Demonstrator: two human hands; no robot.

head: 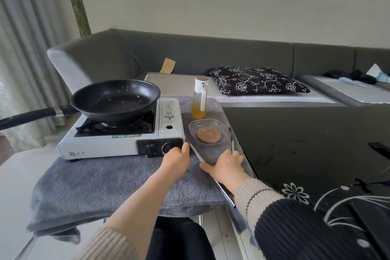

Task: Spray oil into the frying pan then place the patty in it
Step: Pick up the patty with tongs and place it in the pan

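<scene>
Left hand (176,159) loosely curled, empty, by the stove (118,137) knob. Right hand (228,164) spread flat near the tongs (232,139), gripping nothing. Patty (208,134) in glass dish (193,127); oil sprayer (199,99) behind, frying pan (116,99) left.

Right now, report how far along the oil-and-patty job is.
Nothing looks done: the oil sprayer stands untouched beside the stove, and the patty still lies in its glass dish. In hand: the left hand is at the stove knob; the right hand rests near the tongs. Left: spray the frying pan, then move the patty.
</scene>
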